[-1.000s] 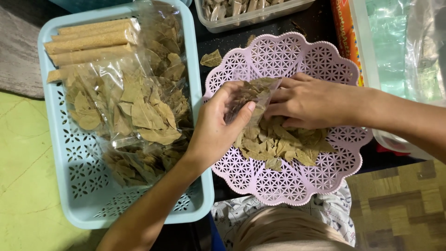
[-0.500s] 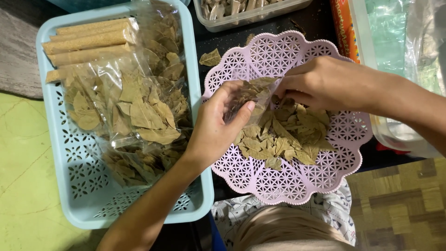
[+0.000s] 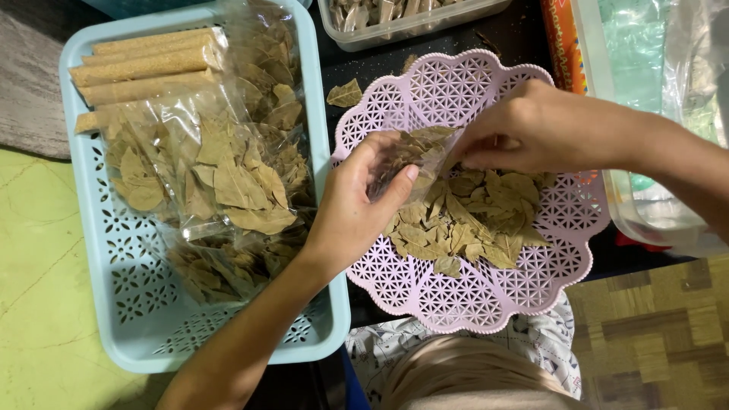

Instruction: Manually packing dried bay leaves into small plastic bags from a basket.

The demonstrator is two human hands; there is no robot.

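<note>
Small clear bag [image 3: 414, 156] pinched open by left hand [image 3: 357, 212]; right hand [image 3: 531, 125] pinches leaves [image 3: 463, 220] in; next: more leaves.

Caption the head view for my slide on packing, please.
Left hand holds a small clear bag while right hand gathers dried leaves on pink tray.
</note>
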